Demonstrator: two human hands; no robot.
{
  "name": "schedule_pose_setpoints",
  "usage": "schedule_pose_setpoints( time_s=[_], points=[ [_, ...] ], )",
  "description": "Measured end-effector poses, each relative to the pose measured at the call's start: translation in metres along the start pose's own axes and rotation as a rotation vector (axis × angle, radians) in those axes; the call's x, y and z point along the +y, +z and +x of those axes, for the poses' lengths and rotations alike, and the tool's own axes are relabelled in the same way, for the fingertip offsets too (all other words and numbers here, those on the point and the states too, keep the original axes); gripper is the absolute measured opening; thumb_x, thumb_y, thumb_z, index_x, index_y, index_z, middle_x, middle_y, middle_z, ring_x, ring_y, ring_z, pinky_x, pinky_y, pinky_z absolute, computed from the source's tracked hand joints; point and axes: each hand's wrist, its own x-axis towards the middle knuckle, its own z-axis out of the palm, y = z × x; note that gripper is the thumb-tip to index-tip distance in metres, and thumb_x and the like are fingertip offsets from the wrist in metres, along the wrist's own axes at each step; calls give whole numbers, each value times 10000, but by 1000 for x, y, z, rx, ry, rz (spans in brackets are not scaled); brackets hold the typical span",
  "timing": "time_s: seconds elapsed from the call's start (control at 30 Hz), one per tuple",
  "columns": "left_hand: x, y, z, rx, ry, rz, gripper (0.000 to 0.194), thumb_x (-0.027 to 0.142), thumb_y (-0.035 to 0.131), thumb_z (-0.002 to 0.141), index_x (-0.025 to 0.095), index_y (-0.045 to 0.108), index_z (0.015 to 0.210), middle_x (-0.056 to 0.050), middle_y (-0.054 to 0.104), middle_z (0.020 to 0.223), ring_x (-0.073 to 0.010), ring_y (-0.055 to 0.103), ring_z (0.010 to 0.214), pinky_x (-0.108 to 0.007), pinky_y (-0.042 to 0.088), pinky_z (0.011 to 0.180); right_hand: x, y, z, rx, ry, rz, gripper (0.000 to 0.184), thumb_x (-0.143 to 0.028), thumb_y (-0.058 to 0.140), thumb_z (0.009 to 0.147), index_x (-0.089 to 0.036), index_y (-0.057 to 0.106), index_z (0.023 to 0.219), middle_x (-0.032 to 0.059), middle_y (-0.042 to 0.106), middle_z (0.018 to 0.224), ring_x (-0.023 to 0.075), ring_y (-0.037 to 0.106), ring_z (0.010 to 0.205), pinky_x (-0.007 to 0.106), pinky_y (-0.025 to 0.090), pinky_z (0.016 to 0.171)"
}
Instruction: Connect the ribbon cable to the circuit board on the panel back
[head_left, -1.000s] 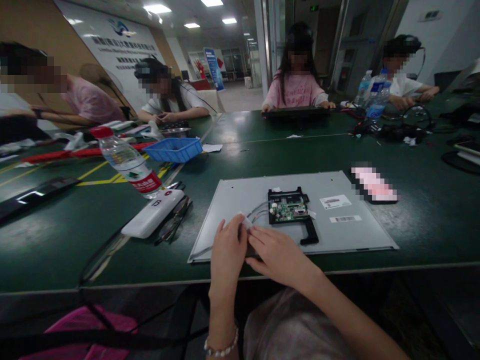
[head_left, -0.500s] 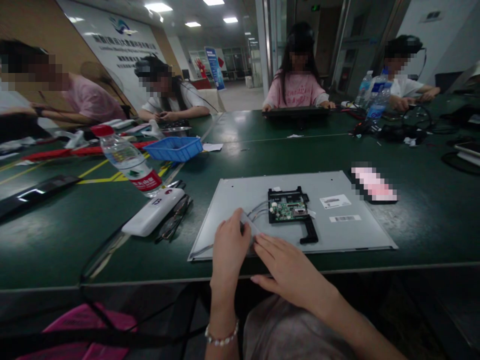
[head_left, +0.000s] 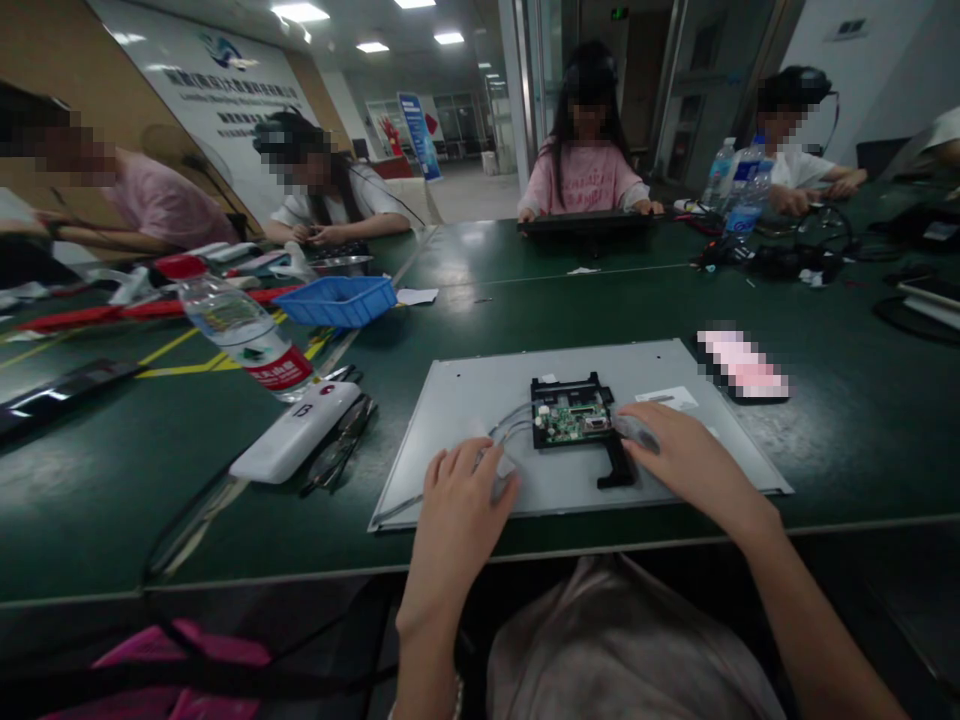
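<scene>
A flat grey display panel (head_left: 442,410) lies on the table in front of me. On it sits a green circuit board (head_left: 574,422) in a black bracket (head_left: 619,465), with thin grey cables (head_left: 510,420) running out to the left. My left hand (head_left: 461,500) rests at the panel's front left with its fingers curled on a translucent whitish strip (head_left: 504,468), probably tape, beside the cables. My right hand (head_left: 686,455) reaches over the panel's right half, thumb and forefinger closed on a pale tape tab (head_left: 636,430) at the board's right edge. The hand partly covers the white labels.
A phone (head_left: 742,368) lies right of the panel. To the left are a white power bank (head_left: 296,430), glasses (head_left: 341,445), a tilted water bottle (head_left: 244,330) and a blue tray (head_left: 341,300). Several people sit round the green table (head_left: 480,310); one across holds a dark panel (head_left: 585,225).
My right hand has left my left hand and moved right, to the tape tab at the board's edge. The left hand stays by the cables with the strip. The view has turned slightly.
</scene>
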Motion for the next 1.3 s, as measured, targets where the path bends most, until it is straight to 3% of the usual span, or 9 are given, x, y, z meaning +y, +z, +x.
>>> schedule_pose_setpoints(
  time_s=[0.13, 0.27, 0.37, 0.5, 0.57, 0.8, 1.03, 1.17, 1.3],
  points=[
    [3, -4, 0, -72, 14, 54, 177, 201, 524, 883, 184, 601, 1042, -60, 664, 1079, -239, 600, 1021, -474, 358, 1028, 0, 3, 8, -76, 19, -67, 241, -213, 512, 880, -220, 615, 1099, 63, 682, 1063, 235, 635, 981, 363, 495, 857],
    [2, -10, 6, -84, 48, 102, 201, 121, 451, 895, 192, 638, 918, -37, 703, 952, -210, 642, 920, -457, 359, 1020, -2, 7, 9, -51, 45, -193, 245, -201, 439, 921, -227, 634, 1067, 59, 705, 986, 232, 656, 909, 338, 496, 771],
    [-3, -15, 13, 38, 37, 115, 198, 135, 465, 896, 195, 651, 924, -39, 713, 973, -208, 652, 922, -446, 364, 1012, 3, 7, 6, 17, 52, -261, 269, -187, 416, 928, -216, 647, 1063, 62, 710, 1026, 234, 660, 914, 341, 497, 763],
    [-15, -20, 27, 336, -19, 90, 205, 205, 467, 920, 198, 661, 983, -48, 707, 1056, -196, 639, 1009, -400, 365, 1023, 15, 2, 2, 144, 68, -294, 277, -187, 423, 924, -176, 660, 1066, 80, 698, 1097, 237, 644, 996, 360, 496, 840],
    [-21, -18, 32, 373, -34, 76, 220, 214, 459, 924, 205, 666, 996, -44, 705, 1076, -192, 627, 1046, -395, 354, 1036, 23, 0, 1, 177, 81, -307, 280, -187, 428, 918, -163, 665, 1065, 89, 693, 1113, 245, 634, 1028, 379, 491, 880],
    [-29, 7, 32, 27, -108, 22, 223, 246, 452, 921, 233, 665, 985, -46, 701, 1092, -265, 570, 1147, -584, 249, 1054, 47, 4, -8, 130, 93, -190, 364, -121, 392, 871, -171, 649, 1124, 78, 662, 1187, 231, 611, 1090, 397, 471, 968],
    [-10, 7, 33, 150, -135, -85, 267, 287, 404, 951, 224, 610, 1110, -73, 646, 1206, -234, 538, 1191, -526, 246, 1090, 46, 8, -17, 199, 108, -56, 352, -217, 403, 898, -181, 623, 1170, 82, 633, 1235, 233, 589, 1136, 420, 442, 1023],
    [24, 17, 35, 98, -20, -154, 337, 304, 414, 952, 210, 507, 1262, -84, 551, 1335, -217, 492, 1240, -455, 306, 1085, 41, 12, -20, 107, 51, -27, 383, -323, 431, 917, -152, 605, 1213, 119, 569, 1325, 246, 517, 1236, 423, 396, 1071],
    [49, 32, 33, 41, 36, -121, 441, 348, 459, 930, 176, 434, 1335, -121, 446, 1425, -260, 400, 1320, -451, 334, 1075, 41, 14, -20, 48, 51, -62, 463, -388, 446, 916, -156, 527, 1309, 134, 510, 1388, 264, 465, 1286, 461, 383, 1076]
  ],
)
